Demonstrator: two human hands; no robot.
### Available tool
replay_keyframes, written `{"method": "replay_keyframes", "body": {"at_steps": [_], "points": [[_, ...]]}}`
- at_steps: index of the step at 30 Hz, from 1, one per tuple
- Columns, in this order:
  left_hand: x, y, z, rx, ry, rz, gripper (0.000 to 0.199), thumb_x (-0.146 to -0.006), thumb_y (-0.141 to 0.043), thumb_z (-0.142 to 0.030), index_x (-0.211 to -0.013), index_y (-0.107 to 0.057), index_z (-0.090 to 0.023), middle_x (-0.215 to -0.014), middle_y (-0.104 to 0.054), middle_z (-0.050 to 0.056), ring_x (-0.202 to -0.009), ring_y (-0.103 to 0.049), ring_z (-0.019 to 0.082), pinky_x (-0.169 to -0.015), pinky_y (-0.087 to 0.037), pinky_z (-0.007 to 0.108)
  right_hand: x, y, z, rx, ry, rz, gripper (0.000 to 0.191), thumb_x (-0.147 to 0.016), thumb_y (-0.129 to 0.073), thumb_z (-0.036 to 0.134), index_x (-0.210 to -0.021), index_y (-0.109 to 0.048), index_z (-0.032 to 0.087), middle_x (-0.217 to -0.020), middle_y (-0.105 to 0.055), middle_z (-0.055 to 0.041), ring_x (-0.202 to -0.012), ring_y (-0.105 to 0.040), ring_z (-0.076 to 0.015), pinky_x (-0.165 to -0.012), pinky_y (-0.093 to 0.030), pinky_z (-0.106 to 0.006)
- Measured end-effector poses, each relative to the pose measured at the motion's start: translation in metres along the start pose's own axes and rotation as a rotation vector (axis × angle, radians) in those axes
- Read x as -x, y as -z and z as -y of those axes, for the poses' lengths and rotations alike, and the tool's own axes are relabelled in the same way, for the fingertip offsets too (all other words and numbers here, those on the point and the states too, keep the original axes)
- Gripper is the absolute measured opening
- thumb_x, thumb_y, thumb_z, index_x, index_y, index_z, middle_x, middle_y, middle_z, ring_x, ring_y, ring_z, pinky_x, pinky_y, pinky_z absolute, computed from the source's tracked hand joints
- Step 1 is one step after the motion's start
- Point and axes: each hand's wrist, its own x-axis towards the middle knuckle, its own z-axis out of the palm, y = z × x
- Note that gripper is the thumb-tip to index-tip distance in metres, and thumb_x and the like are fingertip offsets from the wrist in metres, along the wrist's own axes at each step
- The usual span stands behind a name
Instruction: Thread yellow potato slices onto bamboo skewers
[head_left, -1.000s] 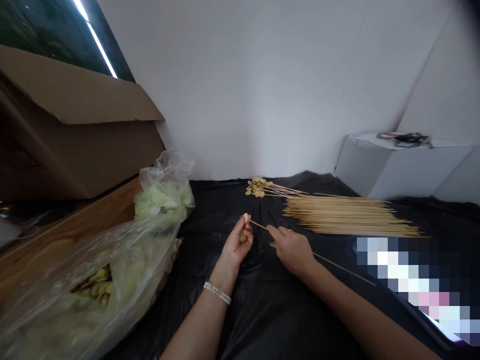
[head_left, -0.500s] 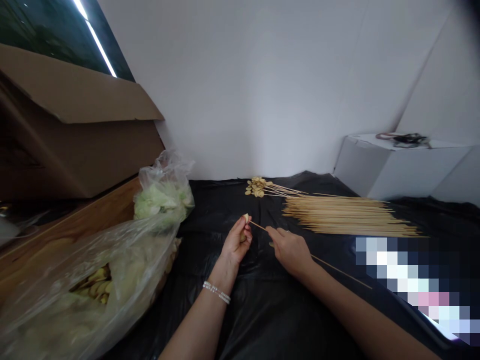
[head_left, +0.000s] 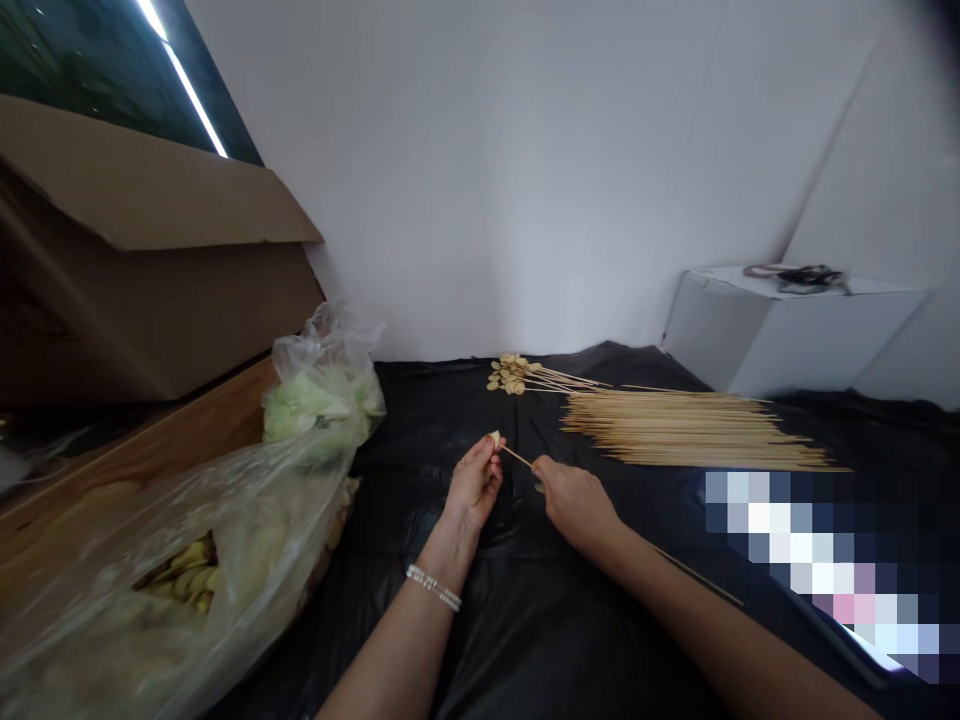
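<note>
My left hand pinches a small pale yellow slice between thumb and fingers. The tip of a thin wooden skewer meets that slice; my right hand is closed round the skewer, whose far end runs back along my right forearm. Behind my hands lies a group of skewers with pale slices on their left ends. A broad row of bare skewers rests to the right of it. Something small and greenish shows beside my right fingertips.
On the left, a clear bag of slices and a bag of pale green vegetable lie before a cardboard box. A white box stands back right, a pixelated bright device front right, on black sheeting.
My right hand has turned slightly, and its fingers are wrapped more closely round the skewer. The view has shifted a little; my left hand still pinches the slice.
</note>
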Motion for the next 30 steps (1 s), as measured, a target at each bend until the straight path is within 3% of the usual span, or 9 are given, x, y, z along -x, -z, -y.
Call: {"method": "replay_keyframes", "body": {"at_steps": [9,15,23,30], "points": [[0.0021,-0.0020,0.0041,-0.033,-0.009,-0.017,0.006,-0.081,-0.061,-0.010,-0.086,-0.065,-0.009,-0.079,-0.068,0.006,-0.045,-0.053,0.001,-0.039,-0.044,0.008,0.0003,0.0001,-0.0004,0.065,0.026,-0.050,0.022,-0.095,-0.033,0.020,-0.091,-0.054,0.019,-0.086,-0.066,-0.0045,-0.077,-0.062,-0.0155,-0.057,-0.027,-0.026],[0.0051,-0.0045,0.0038,-0.048,-0.004,-0.003,0.006,-0.080,-0.063,-0.010,-0.085,-0.065,-0.009,-0.079,-0.068,0.006,-0.046,-0.053,0.001,-0.040,-0.044,0.009,0.0005,0.0032,0.0004,0.014,-0.018,0.010,0.021,-0.095,-0.034,0.022,-0.092,-0.054,0.020,-0.084,-0.067,-0.0018,-0.073,-0.063,-0.0135,-0.055,-0.026,-0.026],[0.0056,-0.0056,0.0082,-0.099,-0.056,-0.026,0.007,-0.078,-0.065,-0.012,-0.085,-0.065,-0.009,-0.081,-0.069,0.007,-0.047,-0.054,0.002,-0.041,-0.045,0.009,-0.0001,0.0003,-0.0029,0.075,0.005,-0.121,0.021,-0.095,-0.035,0.023,-0.089,-0.055,0.020,-0.082,-0.065,-0.0023,-0.075,-0.060,-0.0148,-0.058,-0.027,-0.027],[0.0059,-0.0087,0.0058,-0.071,-0.017,-0.017,0.010,-0.081,-0.063,-0.018,-0.085,-0.065,-0.009,-0.079,-0.066,0.006,-0.049,-0.054,0.002,-0.039,-0.043,0.009,-0.0009,0.0000,-0.0032,0.043,-0.007,-0.117,0.021,-0.095,-0.036,0.024,-0.090,-0.056,0.020,-0.084,-0.065,-0.0010,-0.073,-0.059,-0.0139,-0.057,-0.026,-0.026]]}}
